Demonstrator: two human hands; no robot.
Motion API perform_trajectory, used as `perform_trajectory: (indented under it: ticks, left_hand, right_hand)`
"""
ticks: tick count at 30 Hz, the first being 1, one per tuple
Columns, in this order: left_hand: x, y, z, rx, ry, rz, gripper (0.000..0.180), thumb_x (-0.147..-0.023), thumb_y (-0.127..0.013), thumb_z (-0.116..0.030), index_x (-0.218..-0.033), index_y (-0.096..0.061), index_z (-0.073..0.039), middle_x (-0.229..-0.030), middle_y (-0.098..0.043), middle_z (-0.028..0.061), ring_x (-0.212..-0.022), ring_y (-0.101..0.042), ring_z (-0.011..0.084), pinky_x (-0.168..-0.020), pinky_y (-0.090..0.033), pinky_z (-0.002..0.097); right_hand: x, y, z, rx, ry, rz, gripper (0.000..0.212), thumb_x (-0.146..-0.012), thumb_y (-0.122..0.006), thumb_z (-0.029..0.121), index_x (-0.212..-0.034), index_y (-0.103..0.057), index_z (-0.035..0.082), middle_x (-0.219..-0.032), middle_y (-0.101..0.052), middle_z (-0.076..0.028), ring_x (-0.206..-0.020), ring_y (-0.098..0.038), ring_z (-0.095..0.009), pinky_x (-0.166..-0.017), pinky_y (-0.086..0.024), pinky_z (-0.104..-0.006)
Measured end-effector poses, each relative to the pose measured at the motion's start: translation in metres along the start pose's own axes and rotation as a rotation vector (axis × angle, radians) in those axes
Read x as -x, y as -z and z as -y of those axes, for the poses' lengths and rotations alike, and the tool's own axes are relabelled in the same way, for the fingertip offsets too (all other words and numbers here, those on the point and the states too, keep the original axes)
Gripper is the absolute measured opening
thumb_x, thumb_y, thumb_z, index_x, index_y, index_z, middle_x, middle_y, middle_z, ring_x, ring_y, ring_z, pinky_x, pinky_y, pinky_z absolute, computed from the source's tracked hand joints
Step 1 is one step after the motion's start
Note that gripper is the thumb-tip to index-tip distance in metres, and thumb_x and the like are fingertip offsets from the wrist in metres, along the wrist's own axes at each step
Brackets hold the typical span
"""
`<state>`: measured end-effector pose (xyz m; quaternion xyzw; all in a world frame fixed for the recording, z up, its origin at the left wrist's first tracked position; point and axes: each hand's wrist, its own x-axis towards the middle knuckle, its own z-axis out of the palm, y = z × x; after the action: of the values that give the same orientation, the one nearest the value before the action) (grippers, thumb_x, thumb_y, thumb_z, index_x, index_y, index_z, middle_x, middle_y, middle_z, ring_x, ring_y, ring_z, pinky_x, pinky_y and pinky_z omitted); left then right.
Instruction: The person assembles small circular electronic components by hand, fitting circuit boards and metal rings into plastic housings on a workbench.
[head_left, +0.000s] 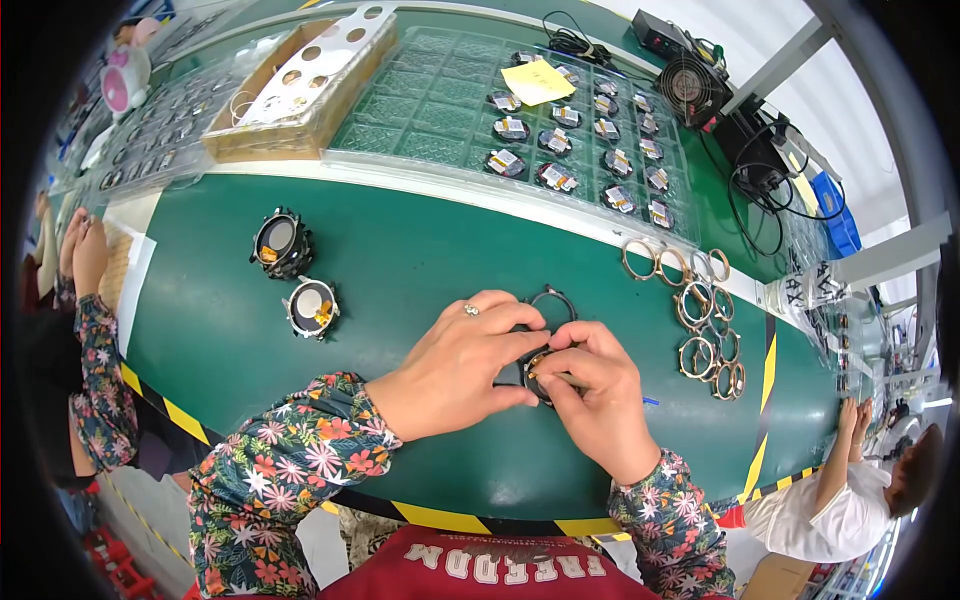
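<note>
Near the table's front edge, both hands meet over a small round dark watch part (pixel 538 380) with a copper-coloured bit on it. My left hand (pixel 465 365) curls its fingers and thumb around the part's left side. From the right, my right hand (pixel 600 395) presses thumb and forefinger together over its face; whatever lies in that pinch is hidden. Just beyond the fingertips lies a thin dark ring (pixel 570 300). To the left rest a watch module (pixel 312 307) with a pale disc and a stack of similar modules (pixel 281 243).
Several metal watch rings (pixel 697 305) lie at the right. Behind, a clear compartment tray (pixel 420 110) holds several modules and a yellow note (pixel 538 82). A cardboard box (pixel 265 145) stands beside it. Cables and a fan (pixel 690 88) sit far right. Co-workers are at both sides.
</note>
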<state>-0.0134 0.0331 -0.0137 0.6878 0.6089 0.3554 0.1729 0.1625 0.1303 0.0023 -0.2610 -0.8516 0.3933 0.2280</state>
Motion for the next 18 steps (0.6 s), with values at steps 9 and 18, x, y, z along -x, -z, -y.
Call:
perform_trajectory:
  ticks: [9,18]
  left_hand:
    - [-0.0010,0.0010,0.0000,-0.005,0.001,0.017,0.060,-0.067,-0.087,-0.021,-0.121,-0.068,-0.008,-0.129,-0.058,0.0043,-0.124,-0.052,0.0295,-0.101,-0.042,0.0451]
    - [-0.0006,0.0005,0.0006,-0.018,-0.006,0.020,0.059,-0.067,-0.087,-0.021,-0.122,-0.068,-0.008,-0.129,-0.058,0.0044,-0.124,-0.052,0.0294,-0.101,-0.042,0.0448]
  right_hand:
    - [-0.0010,0.0043,-0.0013,-0.020,0.008,0.096,0.016,-0.079,-0.067,-0.012,-0.089,-0.071,0.000,-0.109,-0.057,-0.010,-0.087,-0.064,-0.017,-0.069,-0.056,-0.0276]
    - [-0.0016,0.0083,0.0031,0.032,0.006,0.149,0.017,-0.079,-0.068,-0.011,-0.090,-0.072,0.001,-0.110,-0.057,-0.010,-0.088,-0.065,-0.017,-0.069,-0.056,-0.0277]
